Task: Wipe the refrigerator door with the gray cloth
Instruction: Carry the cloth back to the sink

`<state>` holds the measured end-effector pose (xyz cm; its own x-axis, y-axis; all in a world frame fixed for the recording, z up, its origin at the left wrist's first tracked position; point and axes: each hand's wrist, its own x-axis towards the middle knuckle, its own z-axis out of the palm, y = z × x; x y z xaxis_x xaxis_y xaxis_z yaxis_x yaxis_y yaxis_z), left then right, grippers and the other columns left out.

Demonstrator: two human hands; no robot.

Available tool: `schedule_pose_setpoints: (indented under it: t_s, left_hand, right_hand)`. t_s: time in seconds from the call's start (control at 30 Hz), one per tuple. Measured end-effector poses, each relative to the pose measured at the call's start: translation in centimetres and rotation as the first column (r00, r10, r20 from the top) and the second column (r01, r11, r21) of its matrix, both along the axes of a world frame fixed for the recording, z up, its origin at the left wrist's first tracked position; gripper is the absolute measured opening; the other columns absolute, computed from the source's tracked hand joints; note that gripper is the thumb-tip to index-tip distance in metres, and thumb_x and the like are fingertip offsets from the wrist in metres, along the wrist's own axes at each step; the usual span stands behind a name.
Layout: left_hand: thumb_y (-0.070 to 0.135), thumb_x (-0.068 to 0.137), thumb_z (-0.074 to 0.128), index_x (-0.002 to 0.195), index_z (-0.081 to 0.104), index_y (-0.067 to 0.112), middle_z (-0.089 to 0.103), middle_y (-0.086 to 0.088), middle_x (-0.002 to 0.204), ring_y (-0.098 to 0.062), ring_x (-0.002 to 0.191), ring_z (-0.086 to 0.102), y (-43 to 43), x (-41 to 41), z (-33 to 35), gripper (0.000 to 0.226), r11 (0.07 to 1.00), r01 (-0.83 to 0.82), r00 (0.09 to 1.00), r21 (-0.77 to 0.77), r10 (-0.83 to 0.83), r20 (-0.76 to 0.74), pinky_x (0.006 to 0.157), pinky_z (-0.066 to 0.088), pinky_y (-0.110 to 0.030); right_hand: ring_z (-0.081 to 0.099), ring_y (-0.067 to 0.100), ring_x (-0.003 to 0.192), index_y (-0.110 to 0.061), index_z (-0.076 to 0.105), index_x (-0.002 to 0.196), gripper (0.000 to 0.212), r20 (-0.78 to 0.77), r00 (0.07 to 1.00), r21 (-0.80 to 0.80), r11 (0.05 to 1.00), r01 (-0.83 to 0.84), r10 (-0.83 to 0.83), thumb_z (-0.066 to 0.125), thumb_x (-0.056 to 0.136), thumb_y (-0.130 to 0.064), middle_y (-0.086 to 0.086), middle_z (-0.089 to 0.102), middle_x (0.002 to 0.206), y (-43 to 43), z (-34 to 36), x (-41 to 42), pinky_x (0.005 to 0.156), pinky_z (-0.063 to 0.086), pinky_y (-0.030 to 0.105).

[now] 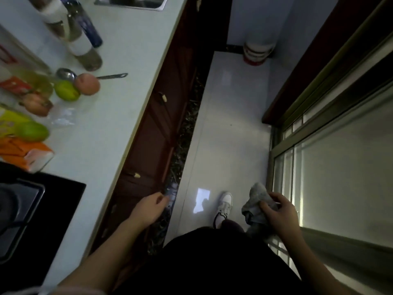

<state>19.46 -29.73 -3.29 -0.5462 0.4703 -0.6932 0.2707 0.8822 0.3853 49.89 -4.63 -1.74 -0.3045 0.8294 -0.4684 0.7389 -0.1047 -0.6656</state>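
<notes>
My right hand (280,211) grips the bunched gray cloth (256,204) at lower right, above the floor and close to a glass sliding door. My left hand (152,206) hangs loosely curled beside the dark red cabinet fronts and holds nothing. No refrigerator door shows in the head view.
A white countertop (119,99) runs along the left with bottles (85,47), fruit (87,84), packets and a black hob (32,209). Red-brown cabinets (161,128) stand below it. A glossy floor (229,128) leads to a red and white bucket (258,51). The sliding glass door (331,158) lines the right.
</notes>
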Motion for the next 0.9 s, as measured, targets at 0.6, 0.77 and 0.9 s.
schedule_pose_setpoints:
  t_s: [0.6,0.77,0.9]
  left_hand:
    - [0.047,0.097,0.051,0.081,0.070,0.007,0.073,-0.009,0.084,-0.026,0.088,0.069,13.7,-14.1,-4.3,0.047,0.947,-0.301,0.950,-0.109,0.308,0.057,0.085,0.050,-0.041]
    - [0.037,0.102,0.049,0.071,0.063,0.013,0.070,-0.013,0.085,-0.031,0.087,0.067,27.4,-21.2,-3.8,0.042,0.987,-0.103,0.986,-0.122,0.118,0.117,0.075,0.044,-0.035]
    - [0.040,0.101,0.049,0.076,0.059,0.019,0.064,-0.003,0.082,-0.023,0.083,0.064,39.8,-26.1,-1.1,0.034,0.998,0.060,0.990,-0.023,-0.056,0.127,0.072,0.041,-0.032]
  right_hand:
    - [0.068,0.017,0.093,-0.025,0.069,0.112,0.029,-0.106,0.978,0.023,0.984,-0.179,0.181,0.077,0.086,-0.017,-0.005,0.070,0.100,25.6,0.9,-22.0,0.085,0.054,0.035]
    - [0.067,0.019,0.094,-0.023,0.069,0.116,0.033,-0.058,0.997,0.082,0.996,-0.035,0.040,0.078,0.085,-0.019,-0.003,0.071,0.102,33.0,2.0,-25.2,0.083,0.053,0.035]
    - [0.064,0.019,0.093,-0.018,0.070,0.117,0.033,-0.025,0.999,0.096,0.994,0.043,-0.041,0.078,0.085,-0.017,-0.001,0.070,0.101,38.6,3.0,-27.5,0.083,0.047,0.031]
